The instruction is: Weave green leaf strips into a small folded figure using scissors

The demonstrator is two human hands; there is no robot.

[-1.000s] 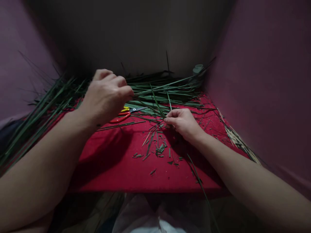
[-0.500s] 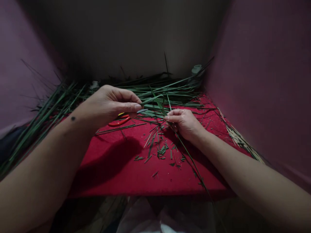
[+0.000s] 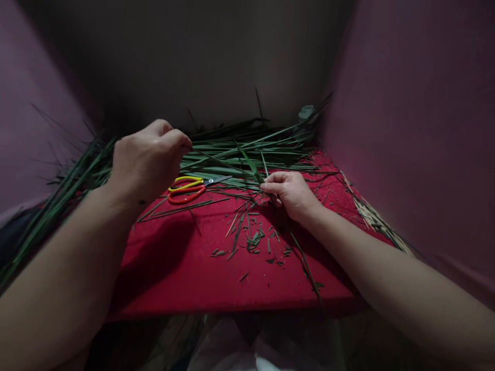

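My left hand (image 3: 149, 157) is raised at the left with thumb and fingers pinched together on the end of a thin green leaf strip (image 3: 220, 161), which runs across towards my right hand. My right hand (image 3: 292, 193), lower and right of centre, pinches that strip together with green leaf blades (image 3: 250, 162) whose tips point up and left. Below my right hand a thin dark strand trails to the table's front edge. Scissors (image 3: 186, 194) with one yellow and one red handle lie just right of my left hand, blades pointing right.
A heap of long green leaves (image 3: 294, 149) spreads along the back of the red-covered table (image 3: 232, 288), and more leaves (image 3: 50, 216) lie at the left. Cut scraps (image 3: 255, 239) litter the middle. Pale sticks (image 3: 371, 216) lie along the right wall; a whitish container (image 3: 306, 112) stands behind.
My left hand has moved left and slightly up, drawing the leaf strip out long and uncovering the scissors. My right hand has stayed nearly in place; the strand below it reaches less far down.
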